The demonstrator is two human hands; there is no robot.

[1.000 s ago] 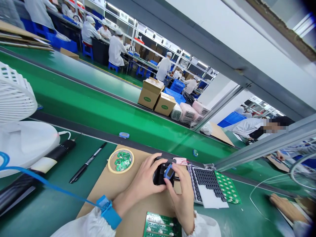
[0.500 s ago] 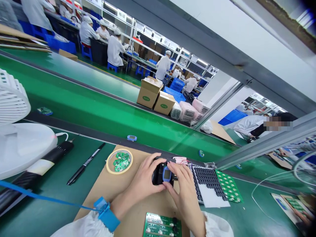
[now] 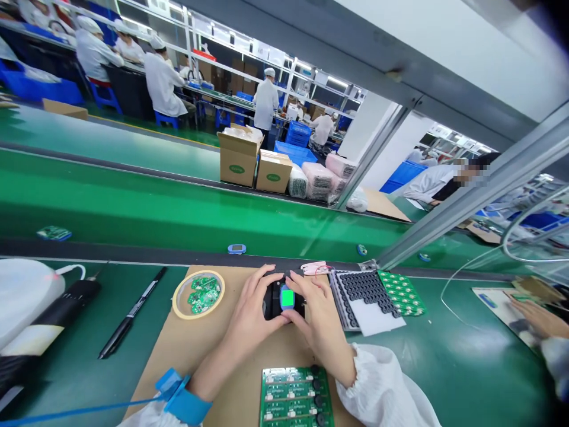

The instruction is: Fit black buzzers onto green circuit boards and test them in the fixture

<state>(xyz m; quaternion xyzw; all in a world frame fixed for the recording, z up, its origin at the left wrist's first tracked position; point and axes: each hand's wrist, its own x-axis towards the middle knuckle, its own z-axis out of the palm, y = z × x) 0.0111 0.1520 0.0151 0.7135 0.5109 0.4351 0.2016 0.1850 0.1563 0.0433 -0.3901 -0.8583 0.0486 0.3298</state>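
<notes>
a black handheld device [image 3: 272, 302], its lit green screen [image 3: 287, 298] turned upward and its long axis lying crosswise, is clasped between the left hand [image 3: 251, 302] and right hand [image 3: 315, 314], both curled over it; small green circuit boards [image 3: 204, 295] are held inside a tape roll [image 3: 178, 281] left of the hands.

**A:** Hands?
**B:** Left hand [image 3: 251, 302] and right hand [image 3: 315, 317] both clasp a black unit [image 3: 275, 300] on a cardboard sheet [image 3: 208, 356]. Its small screen [image 3: 287, 298] glows green. A blue wrist strap [image 3: 184, 403] circles the left wrist.
**A:** Left of them?
**B:** A tape ring [image 3: 198, 295] around green boards [image 3: 203, 295], then a black pen [image 3: 132, 312] on the green bench [image 3: 66, 379].
**A:** Right?
**B:** A black foam tray [image 3: 362, 290] just beside the right hand, with a green panel [image 3: 402, 292] touching its far side.
**A:** Near and far?
**B:** Near: a circuit panel [image 3: 296, 397] on the cardboard. Far: a pink tag [image 3: 315, 268] just past the unit.
</notes>
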